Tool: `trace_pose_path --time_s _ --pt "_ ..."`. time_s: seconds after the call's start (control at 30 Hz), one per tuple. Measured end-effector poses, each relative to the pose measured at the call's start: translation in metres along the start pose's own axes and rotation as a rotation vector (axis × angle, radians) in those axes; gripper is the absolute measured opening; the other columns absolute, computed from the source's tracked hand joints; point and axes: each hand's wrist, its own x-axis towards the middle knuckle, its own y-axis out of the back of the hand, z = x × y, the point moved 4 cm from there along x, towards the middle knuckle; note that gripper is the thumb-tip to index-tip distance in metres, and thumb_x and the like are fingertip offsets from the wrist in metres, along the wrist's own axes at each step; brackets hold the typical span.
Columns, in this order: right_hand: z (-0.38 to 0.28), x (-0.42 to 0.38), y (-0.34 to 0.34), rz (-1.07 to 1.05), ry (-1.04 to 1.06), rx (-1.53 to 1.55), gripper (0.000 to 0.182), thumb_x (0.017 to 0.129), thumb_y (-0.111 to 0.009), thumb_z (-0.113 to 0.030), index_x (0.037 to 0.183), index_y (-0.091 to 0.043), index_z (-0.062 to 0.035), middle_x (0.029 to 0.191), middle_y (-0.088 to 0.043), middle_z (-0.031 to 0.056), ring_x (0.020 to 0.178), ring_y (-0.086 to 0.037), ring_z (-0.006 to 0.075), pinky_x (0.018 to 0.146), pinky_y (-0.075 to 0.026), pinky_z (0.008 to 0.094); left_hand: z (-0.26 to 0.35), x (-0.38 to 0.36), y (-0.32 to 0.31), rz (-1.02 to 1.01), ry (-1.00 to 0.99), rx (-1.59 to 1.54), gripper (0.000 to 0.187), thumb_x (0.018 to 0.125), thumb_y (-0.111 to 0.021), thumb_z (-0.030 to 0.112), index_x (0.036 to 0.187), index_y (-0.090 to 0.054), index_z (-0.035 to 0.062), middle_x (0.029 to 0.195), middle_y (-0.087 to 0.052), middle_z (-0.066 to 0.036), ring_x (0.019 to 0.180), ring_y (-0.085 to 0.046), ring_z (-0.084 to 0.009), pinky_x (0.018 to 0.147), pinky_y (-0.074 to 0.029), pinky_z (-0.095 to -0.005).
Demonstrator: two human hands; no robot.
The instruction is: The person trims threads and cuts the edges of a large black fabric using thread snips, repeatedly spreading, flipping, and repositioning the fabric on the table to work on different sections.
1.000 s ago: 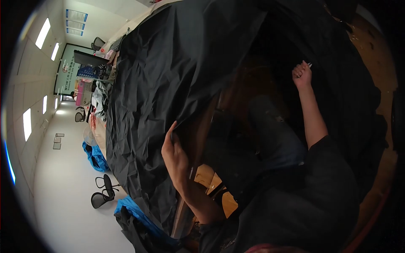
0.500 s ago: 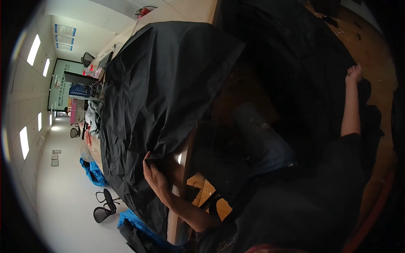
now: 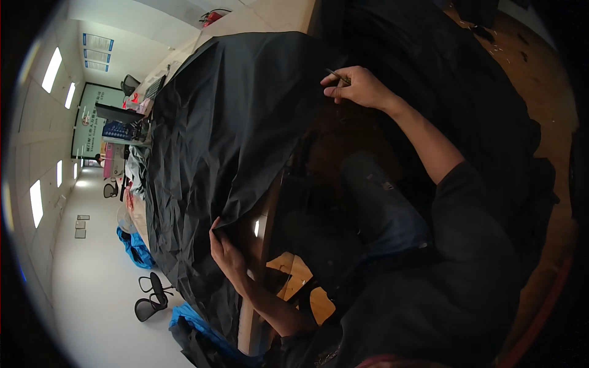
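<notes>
A large sheet of black fabric [image 3: 245,110] lies wrinkled over a table, with one edge running diagonally down its near side. My left hand [image 3: 230,260] pinches that edge at the lower middle of the view, fingers closed on the fabric. Further up, near the upper corner of the same edge, my right hand [image 3: 359,87] is closed round a thin dark tool [image 3: 339,77], whose tip points toward the fabric. More dark fabric hangs beyond my right arm, its folds hard to make out.
The wooden table edge [image 3: 250,319] shows beneath the fabric. A monitor [image 3: 116,114], a pink box [image 3: 113,161] and a blue bag [image 3: 134,247] are at the left. A black chair [image 3: 152,299] stands lower left. Blue cloth [image 3: 195,320] lies near the bottom.
My right hand has let go of the dark fabric at the far right and moved left to the upper fabric edge, where the thin tool now shows in it. My left hand has barely moved.
</notes>
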Motion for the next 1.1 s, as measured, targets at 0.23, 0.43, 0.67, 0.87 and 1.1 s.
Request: trace_pose_path --time_s 0.23,0.43,0.67,0.87,1.1 --pt "0.023 0.005 -0.013 -0.026 0.061 0.116 0.016 0.094 -0.071 -0.019 0.091 -0.068 -0.0029 0.079 -0.069 0.0022 0.073 -0.065 0.01 0.075 -0.053 0.0272 -0.006 -0.003 -0.001 -0.023 0.033 -0.036 0.035 0.106 -0.042 0.015 0.133 -0.062 0.0061 0.12 -0.068 -0.015 0.112 -0.064 -0.0235 0.098 -0.045 -0.0319" --pt "0.069 -0.047 -0.028 -0.045 -0.054 0.056 0.015 0.097 -0.066 -0.017 0.091 -0.064 -0.0044 0.083 -0.065 0.0008 0.079 -0.063 0.0095 0.077 -0.052 0.0275 0.002 -0.005 -0.001 0.013 0.024 -0.045 0.036 0.105 -0.041 0.012 0.134 -0.062 0.0058 0.116 -0.068 -0.012 0.102 -0.064 -0.018 0.095 -0.046 -0.0294" --pt "0.042 -0.032 -0.075 0.201 -0.023 0.376 0.021 0.093 -0.074 -0.022 0.1 -0.069 -0.0027 0.088 -0.067 -0.0001 0.081 -0.06 0.0099 0.076 -0.05 0.0283 0.011 -0.005 -0.002 0.002 0.064 0.007 0.036 0.106 -0.04 0.013 0.135 -0.061 0.0057 0.114 -0.068 -0.012 0.101 -0.063 -0.0174 0.094 -0.046 -0.0289" --pt "0.059 -0.043 -0.072 0.154 0.061 0.443 0.024 0.094 -0.074 -0.03 0.099 -0.069 -0.0072 0.077 -0.061 -0.0037 0.07 -0.051 0.0053 0.066 -0.042 0.022 0.005 -0.004 -0.002 0.044 0.003 0.004 0.036 0.106 -0.04 0.013 0.135 -0.061 0.0055 0.111 -0.068 -0.011 0.099 -0.062 -0.0166 0.094 -0.045 -0.0288" --pt "0.078 -0.039 -0.027 0.42 0.01 0.55 0.021 0.098 -0.069 -0.031 0.094 -0.064 -0.0106 0.075 -0.059 -0.0054 0.065 -0.047 0.0029 0.06 -0.039 0.0201 0.007 -0.005 -0.002 0.025 0.023 -0.012 0.035 0.106 -0.041 0.013 0.135 -0.061 0.0062 0.103 -0.066 -0.008 0.086 -0.058 -0.0125 0.084 -0.046 -0.0267"
